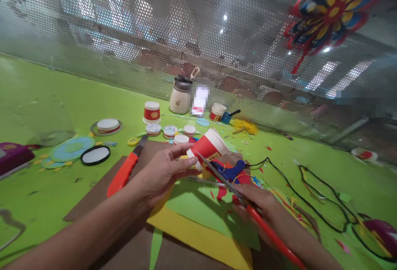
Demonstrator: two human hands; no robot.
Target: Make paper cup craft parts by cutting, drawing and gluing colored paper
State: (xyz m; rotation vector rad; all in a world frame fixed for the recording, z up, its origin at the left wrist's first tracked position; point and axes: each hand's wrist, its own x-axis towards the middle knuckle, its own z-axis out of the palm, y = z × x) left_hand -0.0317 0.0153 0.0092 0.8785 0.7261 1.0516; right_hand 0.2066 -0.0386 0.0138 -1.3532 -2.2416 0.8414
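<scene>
My left hand (167,168) is closed around the base end of a red and white paper cup (206,148), which tilts sideways above the paper sheets. In my right hand (260,204) is a pair of red-handled scissors (259,216). The blades reach up to the cup's side near its base; whether they cut into it I cannot tell. Beneath the hands lie a light green sheet (198,208) and a yellow sheet (201,235) on brown cardboard (124,237). A blue glue gun (231,170) lies just behind the scissors.
An orange utility knife (125,170) lies left of my left hand. Farther back stand another red cup (151,113), a beige jug (180,96) and stacked cups (217,112). A black cord (288,185) winds across the right side, among paper scraps. A perforated metal screen (124,42) borders the green table.
</scene>
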